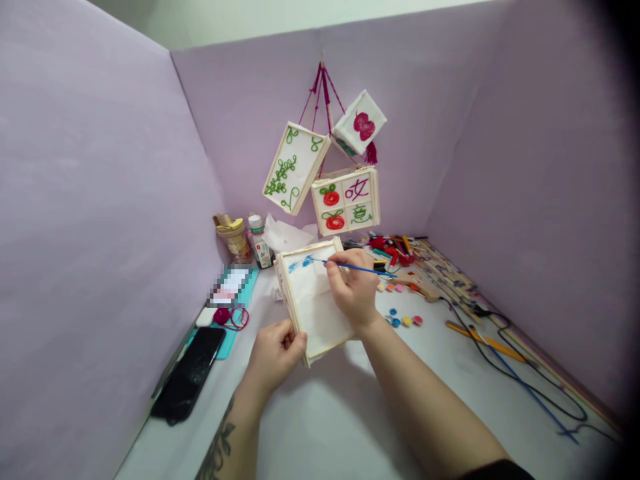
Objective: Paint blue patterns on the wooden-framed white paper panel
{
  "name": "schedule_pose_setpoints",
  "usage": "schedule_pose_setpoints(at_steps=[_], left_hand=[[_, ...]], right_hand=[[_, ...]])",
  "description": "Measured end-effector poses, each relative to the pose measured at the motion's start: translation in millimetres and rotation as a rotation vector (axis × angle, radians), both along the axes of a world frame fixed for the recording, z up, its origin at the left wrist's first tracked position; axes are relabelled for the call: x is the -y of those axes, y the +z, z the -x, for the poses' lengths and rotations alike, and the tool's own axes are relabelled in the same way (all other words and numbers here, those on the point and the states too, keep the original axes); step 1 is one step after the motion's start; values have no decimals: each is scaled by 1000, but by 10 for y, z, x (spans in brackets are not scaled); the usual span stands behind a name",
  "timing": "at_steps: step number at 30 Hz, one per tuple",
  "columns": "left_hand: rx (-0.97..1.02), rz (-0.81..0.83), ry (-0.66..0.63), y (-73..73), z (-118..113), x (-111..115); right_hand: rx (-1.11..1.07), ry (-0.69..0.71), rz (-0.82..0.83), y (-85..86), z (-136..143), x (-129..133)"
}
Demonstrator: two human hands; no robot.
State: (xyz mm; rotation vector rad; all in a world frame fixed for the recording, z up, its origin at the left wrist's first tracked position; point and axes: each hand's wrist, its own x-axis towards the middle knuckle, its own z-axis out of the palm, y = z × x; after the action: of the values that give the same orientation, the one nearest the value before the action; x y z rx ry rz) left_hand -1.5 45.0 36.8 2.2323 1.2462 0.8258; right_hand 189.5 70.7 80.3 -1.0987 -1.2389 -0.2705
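Observation:
A white panel with a pale wooden frame (320, 313) is held tilted above the table. My left hand (277, 350) is closed on its lower left edge, the thumb on the frame. Between the thumb and fingers of my right hand (354, 287) is a thin blue paintbrush (367, 269), its tip near the panel's top. Blue paint marks (302, 263) show at the upper left of the white surface. The right hand's lower side is close to the panel's right part; whether it touches is unclear.
Decorated framed boxes (345, 200) hang at the back. Small paint pots (407, 321), a yellow cutter (487, 342) and a black cable (535, 383) lie to the right. On the left are a black phone (193, 373), magenta yarn (223, 317), a bottle (260, 241) and a cup (235, 240).

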Motion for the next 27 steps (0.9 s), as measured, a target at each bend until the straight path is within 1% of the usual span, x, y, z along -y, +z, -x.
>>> schedule_pose_setpoints(at_steps=[2, 3, 6, 8, 10, 12, 14, 15, 16, 17, 19, 22, 23, 25, 27], left_hand=[[-1, -5, 0, -5, 3, 0], [-1, -8, 0, -7, 4, 0], [3, -9, -1, -11, 3, -4], [7, -8, 5, -11, 0, -9], [8, -11, 8, -10, -2, -14], [7, -15, 5, -7, 0, -19], [4, -18, 1, -2, 6, -25], [1, -20, 1, 0, 9, -29], [-3, -25, 2, 1, 11, -33], [-6, -31, 2, 3, 12, -37], [-9, -54, 3, 5, 10, -45], [-11, -87, 0, 12, -4, -49], [-14, -95, -2, 17, -9, -49], [-22, -106, -3, 28, -18, -48], [-31, -114, 5, 38, -24, -48]], right_hand=[[-34, -38, -11, -2, 9, 0], [-46, -36, -15, -5, 14, -1], [-24, 41, 26, -8, -8, -12], [-77, 38, 30, 16, -86, -18], [-243, 22, -59, 82, -232, -8], [-432, 52, -216, 182, -431, 31], [-545, 77, -338, 275, -642, 99], [-565, 80, -350, 299, -740, 144], [-562, 84, -324, 295, -826, 194], [-542, 93, -258, 259, -900, 250], [-451, 121, -30, 84, -1008, 382], [-302, 149, 357, -356, -1102, 607], [-316, 162, 432, -511, -1125, 676], [-443, 177, 550, -778, -1160, 779], [-490, 189, 604, -955, -1175, 827]])
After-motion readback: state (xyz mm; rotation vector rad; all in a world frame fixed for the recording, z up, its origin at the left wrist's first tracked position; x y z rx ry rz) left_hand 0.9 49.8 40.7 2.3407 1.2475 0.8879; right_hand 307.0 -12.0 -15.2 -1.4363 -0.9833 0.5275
